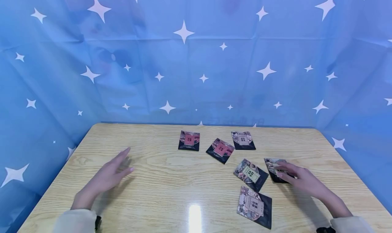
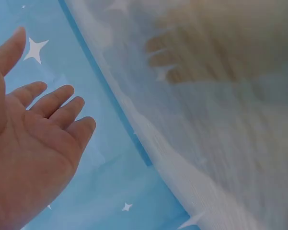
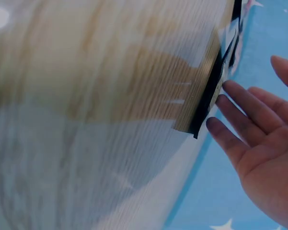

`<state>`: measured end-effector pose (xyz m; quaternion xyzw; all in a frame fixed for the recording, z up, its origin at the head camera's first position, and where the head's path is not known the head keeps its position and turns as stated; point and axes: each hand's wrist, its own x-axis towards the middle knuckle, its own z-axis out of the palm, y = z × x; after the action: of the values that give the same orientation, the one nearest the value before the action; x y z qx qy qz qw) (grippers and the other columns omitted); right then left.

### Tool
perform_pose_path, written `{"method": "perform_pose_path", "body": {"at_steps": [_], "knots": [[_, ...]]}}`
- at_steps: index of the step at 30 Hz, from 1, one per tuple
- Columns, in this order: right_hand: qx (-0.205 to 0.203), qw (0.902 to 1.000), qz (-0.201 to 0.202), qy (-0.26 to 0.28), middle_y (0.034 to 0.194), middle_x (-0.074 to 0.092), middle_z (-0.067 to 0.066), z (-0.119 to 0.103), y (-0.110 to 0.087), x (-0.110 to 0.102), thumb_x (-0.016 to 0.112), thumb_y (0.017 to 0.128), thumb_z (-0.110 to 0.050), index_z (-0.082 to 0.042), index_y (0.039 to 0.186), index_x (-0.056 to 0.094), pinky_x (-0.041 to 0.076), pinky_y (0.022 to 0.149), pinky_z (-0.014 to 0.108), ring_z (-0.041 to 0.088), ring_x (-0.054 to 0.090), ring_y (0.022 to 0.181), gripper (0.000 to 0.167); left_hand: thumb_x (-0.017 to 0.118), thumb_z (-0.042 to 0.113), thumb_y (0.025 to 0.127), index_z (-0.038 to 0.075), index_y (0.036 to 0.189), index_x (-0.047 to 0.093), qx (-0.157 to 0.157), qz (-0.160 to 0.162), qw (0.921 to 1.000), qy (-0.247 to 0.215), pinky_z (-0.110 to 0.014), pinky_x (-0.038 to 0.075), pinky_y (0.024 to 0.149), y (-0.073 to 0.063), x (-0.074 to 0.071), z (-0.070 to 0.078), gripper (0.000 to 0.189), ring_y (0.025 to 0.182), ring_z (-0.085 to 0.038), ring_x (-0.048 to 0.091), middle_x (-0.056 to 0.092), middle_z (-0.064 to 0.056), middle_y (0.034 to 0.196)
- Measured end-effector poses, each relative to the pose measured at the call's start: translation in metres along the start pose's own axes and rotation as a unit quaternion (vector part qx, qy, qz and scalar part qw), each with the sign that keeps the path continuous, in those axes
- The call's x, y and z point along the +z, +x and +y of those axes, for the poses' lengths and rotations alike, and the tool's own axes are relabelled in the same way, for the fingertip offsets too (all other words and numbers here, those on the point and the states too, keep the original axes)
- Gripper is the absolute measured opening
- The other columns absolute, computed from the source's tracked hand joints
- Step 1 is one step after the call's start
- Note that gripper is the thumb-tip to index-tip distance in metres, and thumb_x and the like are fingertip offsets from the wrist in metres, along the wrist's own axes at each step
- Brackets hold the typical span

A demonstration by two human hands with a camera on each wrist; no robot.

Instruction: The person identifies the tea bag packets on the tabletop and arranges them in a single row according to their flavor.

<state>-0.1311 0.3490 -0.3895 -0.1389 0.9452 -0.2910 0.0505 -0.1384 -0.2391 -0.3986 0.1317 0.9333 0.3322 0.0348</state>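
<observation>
My right hand [image 1: 301, 178] reaches over a dark floral packet [image 1: 271, 163] at the right, partly hiding it. In the right wrist view its fairly straight fingers are at the edge of that packet [image 3: 208, 98]; whether they touch it I cannot tell. Left of it lies a packet with a pale green label [image 1: 251, 174], its lower corner meeting a pink-labelled packet [image 1: 251, 204] in front. Another pink-labelled packet [image 1: 243, 140] lies farther back, near two red-labelled ones [image 1: 189, 140] [image 1: 220, 150]. Holding nothing, my left hand [image 1: 105, 177] hovers above the left of the table, thumb spread from its fingers.
The wood-grained tabletop [image 1: 153, 185] is glossy and reflects a bright light near its front. A blue cloth with white stars [image 1: 196, 63] hangs behind the table and along both sides.
</observation>
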Motion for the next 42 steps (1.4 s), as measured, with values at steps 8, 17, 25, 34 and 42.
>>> {"method": "perform_pose_path", "body": {"at_steps": [8,17,25,34,42], "knots": [[0.004,0.9997,-0.015,0.020,0.133,0.035,0.034,0.004,-0.001,0.000,0.052,0.095,-0.026,0.005,0.129,0.046,0.045,0.082,0.050,0.046,0.048,0.110,0.047,0.049,0.043,0.093,0.012,0.147,0.015,0.009,-0.019,0.9996,-0.020,-0.061,0.028,0.096,0.024,0.010,0.021,0.071,0.126,-0.043,0.031,0.024,-0.023,0.145],[-0.001,0.9999,-0.010,0.007,0.130,0.041,0.032,0.005,0.000,0.001,0.052,0.095,-0.025,0.006,0.131,0.043,0.046,0.081,0.048,0.045,0.048,0.110,0.049,0.052,0.035,0.093,0.010,0.146,0.019,0.035,-0.043,0.9971,-0.053,-0.055,0.025,0.102,0.058,0.031,0.038,0.067,0.129,-0.037,0.031,0.028,-0.017,0.145],[0.011,0.9998,-0.015,0.008,0.127,0.046,0.030,0.005,0.000,0.000,0.051,0.095,-0.026,0.009,0.135,0.036,0.048,0.080,0.042,0.042,0.051,0.109,0.055,0.054,0.038,0.091,0.010,0.145,0.023,0.038,-0.068,0.9937,-0.081,-0.052,0.024,0.103,0.084,0.049,0.053,0.068,0.131,-0.032,0.028,0.029,-0.011,0.146],[0.011,0.9997,-0.020,0.012,0.124,0.049,0.029,0.005,0.001,0.001,0.052,0.095,-0.022,0.010,0.135,0.034,0.046,0.080,0.049,0.043,0.051,0.108,0.055,0.057,0.030,0.091,0.007,0.146,0.020,0.036,-0.083,0.9933,-0.072,-0.047,0.027,0.103,0.110,0.073,0.072,0.069,0.122,-0.030,0.044,0.031,-0.011,0.145],[0.007,0.9999,-0.015,0.004,0.123,0.051,0.027,0.005,-0.001,0.000,0.053,0.094,-0.025,0.007,0.136,0.035,0.043,0.082,0.055,0.045,0.050,0.108,0.056,0.057,0.029,0.092,0.007,0.146,0.019,0.015,-0.089,0.9938,-0.064,-0.044,0.030,0.103,0.128,0.089,0.089,0.070,0.128,-0.029,0.036,0.033,-0.012,0.143]]}}
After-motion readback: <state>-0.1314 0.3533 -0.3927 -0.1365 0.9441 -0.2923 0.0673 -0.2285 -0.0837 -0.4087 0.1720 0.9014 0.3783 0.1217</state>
